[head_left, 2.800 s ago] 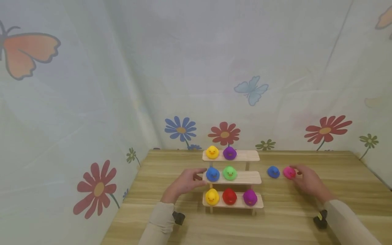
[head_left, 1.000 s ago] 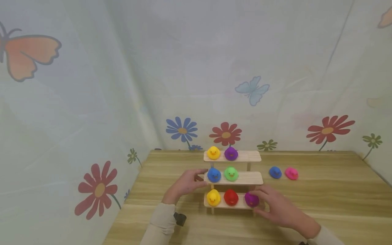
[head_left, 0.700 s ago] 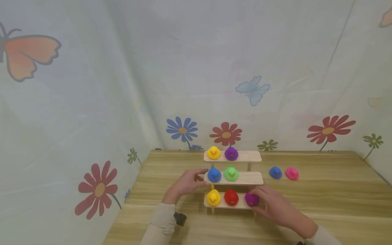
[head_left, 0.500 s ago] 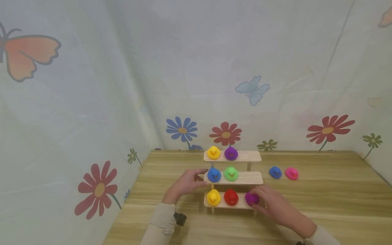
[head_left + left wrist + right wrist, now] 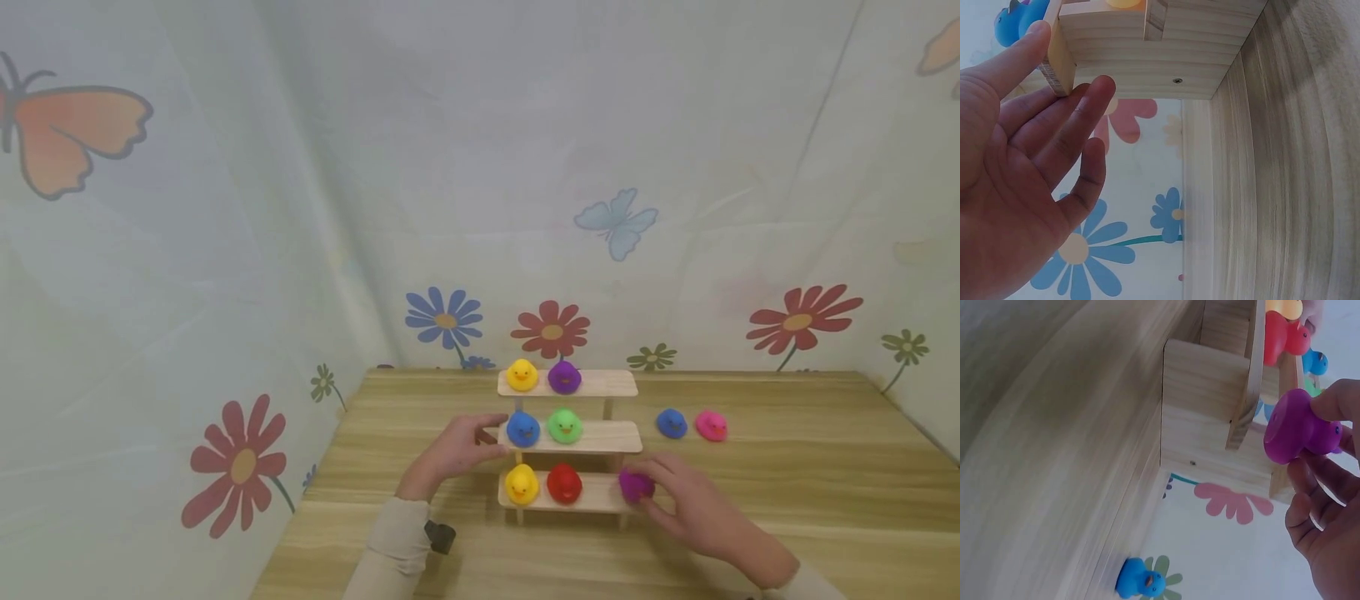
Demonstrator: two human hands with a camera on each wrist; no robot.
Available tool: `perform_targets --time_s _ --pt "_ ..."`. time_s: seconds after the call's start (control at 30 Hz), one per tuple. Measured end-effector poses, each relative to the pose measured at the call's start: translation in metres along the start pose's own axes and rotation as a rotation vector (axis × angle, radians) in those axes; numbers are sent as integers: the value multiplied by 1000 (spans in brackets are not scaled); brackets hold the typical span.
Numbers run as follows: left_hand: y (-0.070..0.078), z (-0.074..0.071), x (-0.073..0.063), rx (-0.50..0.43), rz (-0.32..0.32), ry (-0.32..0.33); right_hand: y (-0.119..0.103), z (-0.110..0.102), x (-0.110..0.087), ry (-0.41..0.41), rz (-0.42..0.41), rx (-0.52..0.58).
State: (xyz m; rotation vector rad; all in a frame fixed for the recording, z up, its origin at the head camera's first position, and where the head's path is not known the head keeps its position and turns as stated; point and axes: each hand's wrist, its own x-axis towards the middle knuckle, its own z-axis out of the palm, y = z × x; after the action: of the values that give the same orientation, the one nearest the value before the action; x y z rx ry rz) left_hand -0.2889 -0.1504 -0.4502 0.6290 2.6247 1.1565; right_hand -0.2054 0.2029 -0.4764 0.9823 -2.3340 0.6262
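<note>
A three-tier wooden display shelf [image 5: 611, 436] stands on the table. My left hand [image 5: 459, 447] grips the left end of its middle board, thumb and fingers at the board's edge. Between the thumb and fingers of my right hand [image 5: 697, 508] is a purple rubber duck [image 5: 1291, 428], held at the right end of the bottom board; its flat base shows in the right wrist view, off the wood. Still on the bottom board sit a yellow duck [image 5: 522, 485] and a red duck [image 5: 564, 484]. A blue duck [image 5: 523, 428] and a green duck [image 5: 565, 426] occupy the middle board.
On the top board are a yellow duck [image 5: 522, 375] and a purple duck [image 5: 565, 377]. Right of the shelf, another blue duck [image 5: 672, 423] and a pink duck [image 5: 712, 426] rest on the wooden table [image 5: 810, 467]. Flower-printed cloth [image 5: 480, 167] hangs behind.
My right hand let go of the pink duck on the table, came to the purple duck on the bottom board, took hold of it and moved it rightward. My left hand stayed put.
</note>
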Motion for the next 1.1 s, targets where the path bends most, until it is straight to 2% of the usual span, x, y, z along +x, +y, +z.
perform_targets --time_s 0.4,0.67,0.8,0.9,1.1 --pt "0 0 -1 6 3 2 20 -15 -7 97 -28 16" --pt "1 -1 -1 0 -4 -1 40 -31 -12 166 29 -5" --pt "3 -1 -2 -2 21 0 51 -37 -14 198 81 -38" --pt "4 -1 -3 0 40 4 60 -40 -17 204 120 -80" --pt "5 -2 -4 4 26 6 74 -46 -22 188 167 -149"
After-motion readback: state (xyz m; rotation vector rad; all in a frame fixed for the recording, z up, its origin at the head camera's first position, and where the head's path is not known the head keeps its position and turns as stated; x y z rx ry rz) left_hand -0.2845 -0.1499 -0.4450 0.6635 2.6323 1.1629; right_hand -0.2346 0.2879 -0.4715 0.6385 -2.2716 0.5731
